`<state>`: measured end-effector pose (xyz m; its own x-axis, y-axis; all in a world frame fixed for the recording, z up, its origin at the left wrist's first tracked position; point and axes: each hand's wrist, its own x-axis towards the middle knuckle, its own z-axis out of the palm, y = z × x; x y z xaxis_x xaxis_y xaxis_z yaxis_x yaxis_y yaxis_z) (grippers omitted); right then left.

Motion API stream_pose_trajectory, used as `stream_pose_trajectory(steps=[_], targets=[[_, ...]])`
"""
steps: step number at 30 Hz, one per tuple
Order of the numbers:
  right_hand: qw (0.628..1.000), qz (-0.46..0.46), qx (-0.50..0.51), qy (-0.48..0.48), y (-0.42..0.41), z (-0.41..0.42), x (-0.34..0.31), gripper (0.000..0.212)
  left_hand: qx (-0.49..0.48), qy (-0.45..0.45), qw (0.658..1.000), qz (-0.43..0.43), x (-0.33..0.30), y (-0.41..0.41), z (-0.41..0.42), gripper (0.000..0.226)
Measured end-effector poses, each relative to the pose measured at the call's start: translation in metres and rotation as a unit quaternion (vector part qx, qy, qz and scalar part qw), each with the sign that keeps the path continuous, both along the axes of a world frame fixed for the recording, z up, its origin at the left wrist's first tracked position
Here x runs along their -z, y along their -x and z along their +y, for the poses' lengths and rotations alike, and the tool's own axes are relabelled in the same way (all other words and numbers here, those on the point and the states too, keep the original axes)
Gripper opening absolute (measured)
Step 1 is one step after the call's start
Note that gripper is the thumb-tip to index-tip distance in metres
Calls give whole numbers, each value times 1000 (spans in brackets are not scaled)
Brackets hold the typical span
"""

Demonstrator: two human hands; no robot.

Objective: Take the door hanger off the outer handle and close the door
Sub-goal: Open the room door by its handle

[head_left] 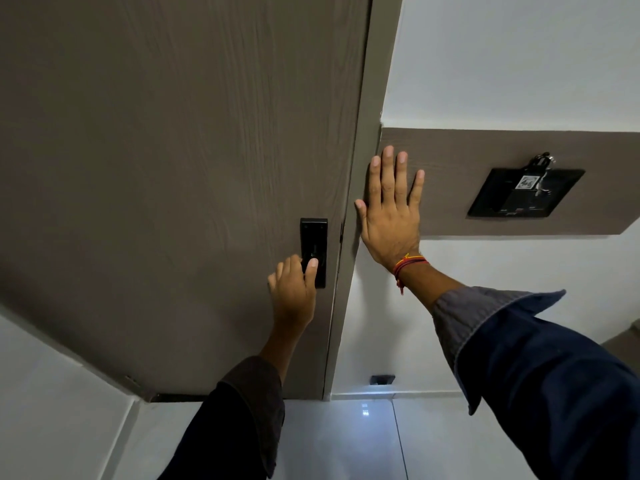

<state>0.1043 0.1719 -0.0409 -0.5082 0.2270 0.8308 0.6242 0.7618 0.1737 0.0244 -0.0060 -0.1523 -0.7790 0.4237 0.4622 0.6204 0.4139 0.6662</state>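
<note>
A grey-brown wood-grain door point(166, 161) fills the left of the view and sits flush in its frame point(360, 188). My left hand point(292, 296) is wrapped around the handle on the black lock plate point(313, 237); the handle itself is hidden under the fingers. My right hand point(389, 209) lies flat with fingers spread against the frame and the brown wall panel point(485, 147) beside the door. No door hanger is visible anywhere.
A black card-holder switch point(526, 194) with a key card and key ring sits on the wall panel at right. Low on the white wall is a small black night light point(382, 379). Glossy white floor tiles point(346, 441) lie below.
</note>
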Motion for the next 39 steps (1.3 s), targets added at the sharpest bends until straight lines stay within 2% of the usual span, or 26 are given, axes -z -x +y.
stream_pose_trajectory(steps=[4,10,15,18,24,30,36,39], targets=[[1000,-14,5,15,-8,-6,-6,76,5,124,986,114,-13,11,-21,52],[998,-44,2,46,-23,-15,-17,70,24,240,950,196,-39,6,-41,51],[996,-52,-1,68,-29,-21,-21,75,5,348,905,243,-58,-7,-53,66],[995,-49,-7,81,-28,-23,-22,78,-12,375,893,248,-66,-20,-60,73],[993,-44,-47,102,-30,-20,-23,83,-45,434,869,233,-76,-53,-75,70],[987,-62,-96,114,-39,-14,-30,87,-105,436,876,175,-79,-90,-89,62],[981,-79,-131,122,-50,-11,-38,85,-181,380,897,135,-80,-135,-101,47],[974,-97,-154,134,-54,-10,-40,86,-218,393,887,105,-76,-154,-108,50]])
